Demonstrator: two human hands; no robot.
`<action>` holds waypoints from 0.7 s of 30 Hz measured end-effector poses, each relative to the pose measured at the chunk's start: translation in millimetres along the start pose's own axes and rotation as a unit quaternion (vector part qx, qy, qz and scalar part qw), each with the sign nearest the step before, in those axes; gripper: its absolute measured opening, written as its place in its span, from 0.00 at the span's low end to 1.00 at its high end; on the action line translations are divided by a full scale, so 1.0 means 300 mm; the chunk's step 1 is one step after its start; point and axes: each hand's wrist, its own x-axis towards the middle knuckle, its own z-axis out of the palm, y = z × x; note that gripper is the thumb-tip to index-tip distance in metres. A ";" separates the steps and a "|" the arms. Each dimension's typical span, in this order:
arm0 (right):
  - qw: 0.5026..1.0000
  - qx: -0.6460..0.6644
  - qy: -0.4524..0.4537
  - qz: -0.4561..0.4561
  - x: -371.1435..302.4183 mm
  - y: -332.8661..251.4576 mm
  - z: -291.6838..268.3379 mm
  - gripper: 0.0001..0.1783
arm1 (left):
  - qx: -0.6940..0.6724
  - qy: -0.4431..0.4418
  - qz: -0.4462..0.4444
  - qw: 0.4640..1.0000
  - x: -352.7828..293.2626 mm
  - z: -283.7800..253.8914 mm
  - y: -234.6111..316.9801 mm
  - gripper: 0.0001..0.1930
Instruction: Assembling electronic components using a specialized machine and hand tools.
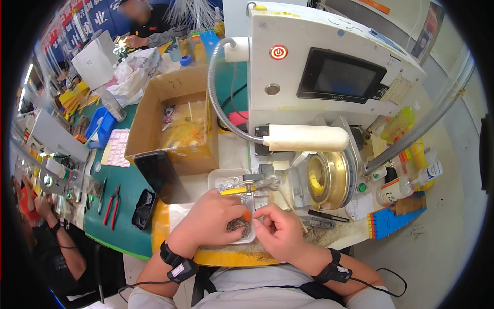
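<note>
My left hand [210,217] is over a white plastic tray [212,180], its fingers curled in and something orange at a fingertip. Small metal pieces [237,226] lie in the tray below those fingers. Just to the right, my right hand [280,230] is closed in a pinch, its fingertips close to the left hand's. Whatever sits between the fingers of either hand is too small or hidden to name. Beyond the hands, a small metal clamp [252,181] with a yellow strip [234,190] stands over the tray.
A white machine [329,77] with a dark screen stands behind, beside a brass-coloured round bowl [321,177]. Left are a cardboard box [180,87], a leaning black phone [157,177] and red-handled pliers [111,206]. Other people sit at the left and far back.
</note>
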 end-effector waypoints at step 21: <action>0.998 -0.032 -0.051 0.009 0.009 -0.010 -0.005 0.09 | -0.015 -0.001 0.014 1.000 -0.016 0.006 -0.012 0.05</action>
